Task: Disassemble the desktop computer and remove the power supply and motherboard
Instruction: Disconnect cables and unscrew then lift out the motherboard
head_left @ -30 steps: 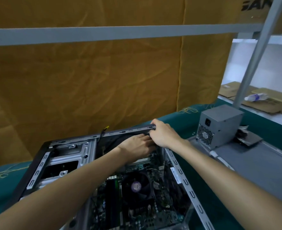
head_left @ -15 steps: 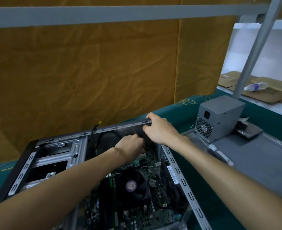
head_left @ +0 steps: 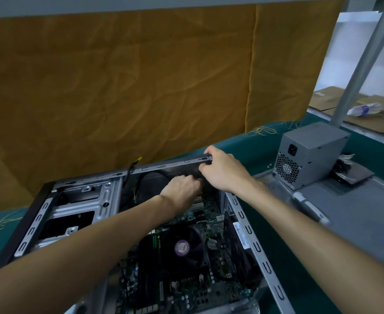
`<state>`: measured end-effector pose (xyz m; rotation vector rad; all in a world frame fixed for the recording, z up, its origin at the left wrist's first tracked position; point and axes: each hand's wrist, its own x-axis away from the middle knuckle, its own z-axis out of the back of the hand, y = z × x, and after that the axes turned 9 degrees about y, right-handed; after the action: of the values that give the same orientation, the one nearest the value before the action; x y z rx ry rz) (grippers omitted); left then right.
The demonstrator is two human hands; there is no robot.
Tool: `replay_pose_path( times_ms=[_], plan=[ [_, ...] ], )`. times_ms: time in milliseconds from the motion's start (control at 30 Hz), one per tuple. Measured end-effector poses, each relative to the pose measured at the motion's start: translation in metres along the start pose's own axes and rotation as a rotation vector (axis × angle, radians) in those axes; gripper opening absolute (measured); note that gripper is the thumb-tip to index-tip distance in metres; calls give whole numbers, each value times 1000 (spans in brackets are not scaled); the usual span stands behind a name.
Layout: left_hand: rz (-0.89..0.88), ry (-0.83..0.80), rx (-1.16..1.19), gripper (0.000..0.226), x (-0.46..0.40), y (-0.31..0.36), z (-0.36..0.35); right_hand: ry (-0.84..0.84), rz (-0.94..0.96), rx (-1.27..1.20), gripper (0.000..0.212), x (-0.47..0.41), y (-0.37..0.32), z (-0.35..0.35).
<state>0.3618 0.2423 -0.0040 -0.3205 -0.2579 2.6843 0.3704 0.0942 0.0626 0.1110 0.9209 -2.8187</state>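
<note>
An open grey computer case (head_left: pixel 109 196) lies on its side on the green cloth. Inside it sits the green motherboard (head_left: pixel 186 279) with a black CPU fan (head_left: pixel 183 247). My right hand (head_left: pixel 223 172) grips the case's far top corner rail. My left hand (head_left: pixel 183 192) reaches down inside the case near the far wall, fingers curled; what they hold is hidden. The grey power supply (head_left: pixel 311 152) stands outside the case, at the right.
The removed grey side panel (head_left: pixel 356 214) lies to the right under the power supply. A yellow-brown curtain (head_left: pixel 118 87) hangs behind the table. A slanted metal post (head_left: pixel 363 62) rises at the right. A black cable with a yellow tip (head_left: pixel 133 166) sticks up at the case's far rail.
The view has tilted down a little. My left hand has sunk deeper into the case by the far wall. My right hand stays on the corner rail.
</note>
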Motion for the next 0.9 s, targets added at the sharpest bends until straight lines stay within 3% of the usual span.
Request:
replay_pose_path(
  times_ms=[167, 333, 467, 767, 900],
  plan=[
    [113, -26, 102, 21, -1, 2, -1, -3, 5, -18, 21, 3, 0, 2],
    [-94, -9, -129, 28, 1, 2, 7, -2, -1, -17, 27, 4, -1, 3],
    [-97, -15, -140, 27, -1, 0, 7, 3, 2, -7, 27, 4, -2, 4],
    [176, 12, 184, 25, -1, 3, 4, -1, -10, -2, 28, 5, -4, 3],
    [105, -104, 294, 21, -1, -8, 15, 5, -6, -10, 28, 3, -3, 3]
  ],
)
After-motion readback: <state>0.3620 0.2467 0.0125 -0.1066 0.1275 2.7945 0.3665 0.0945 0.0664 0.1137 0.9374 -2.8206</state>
